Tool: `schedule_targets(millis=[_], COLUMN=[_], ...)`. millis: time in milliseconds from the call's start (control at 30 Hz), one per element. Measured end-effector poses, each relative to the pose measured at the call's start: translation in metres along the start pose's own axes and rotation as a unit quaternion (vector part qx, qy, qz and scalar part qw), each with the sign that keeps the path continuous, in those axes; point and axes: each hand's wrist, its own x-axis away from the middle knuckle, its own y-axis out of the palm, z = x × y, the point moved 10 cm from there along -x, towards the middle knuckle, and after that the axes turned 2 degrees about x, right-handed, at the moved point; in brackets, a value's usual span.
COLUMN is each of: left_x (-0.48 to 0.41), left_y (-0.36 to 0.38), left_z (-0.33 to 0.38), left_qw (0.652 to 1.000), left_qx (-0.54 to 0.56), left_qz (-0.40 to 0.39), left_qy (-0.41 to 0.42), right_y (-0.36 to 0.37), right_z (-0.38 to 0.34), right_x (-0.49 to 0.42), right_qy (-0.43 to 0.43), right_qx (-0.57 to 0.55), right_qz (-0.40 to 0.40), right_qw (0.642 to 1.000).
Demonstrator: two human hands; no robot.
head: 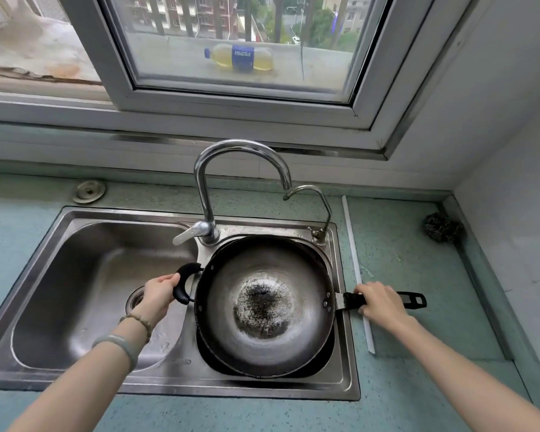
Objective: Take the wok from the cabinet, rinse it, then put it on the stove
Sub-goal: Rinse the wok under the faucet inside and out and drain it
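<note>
At left, set into the tabletop point(402, 260): steel sink point(181, 391), drain showing in the left basin. Over the divider: left hand point(158, 294), fingers curled round the short loop handle point(184, 269). Right of that: wok point(262, 335), upright, seated in the right basin, far rim below the spout of the tall faucet point(240, 151). No running water visible; no pooled water visible in the bowl, only a dark scorched patch at centre. Further right: right hand point(379, 302), fingers wrapped over the long handle point(415, 299), which projects past the sink rim above the tabletop. At far right, against the wall: steel scouring ball point(443, 227), not in use.

Status, as judged: retrieval from cabinet complete; wok positioned for rinsing, rinse apparently not yet started. Remaining: open faucet, rinse, drain, carry to stove. Stove not in view.
</note>
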Motion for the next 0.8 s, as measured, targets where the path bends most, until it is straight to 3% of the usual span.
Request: schedule_targets(millis=[433, 633, 800], left_x=[-0.02, -0.02, -0.012], left_y=[0.005, -0.01, 0.002], left_z=[-0.006, 0.051, 0.085], left_qw=[0.997, 0.988, 0.993], left_qx=[-0.048, -0.122, -0.023], left_qz=[-0.034, -0.003, -0.024], left_qy=[-0.04, 0.09, 0.112], right_y=[-0.007, -0.108, -0.201], right_z=[-0.004, -0.038, -0.09], right_x=[-0.008, -0.02, -0.026], right_qy=[0.017, -0.015, -0.078], right_qx=[-0.028, -0.18, -0.337], right_qz=[-0.061, 0.08, 0.194], right_qw=[0.998, 0.98, 0.918])
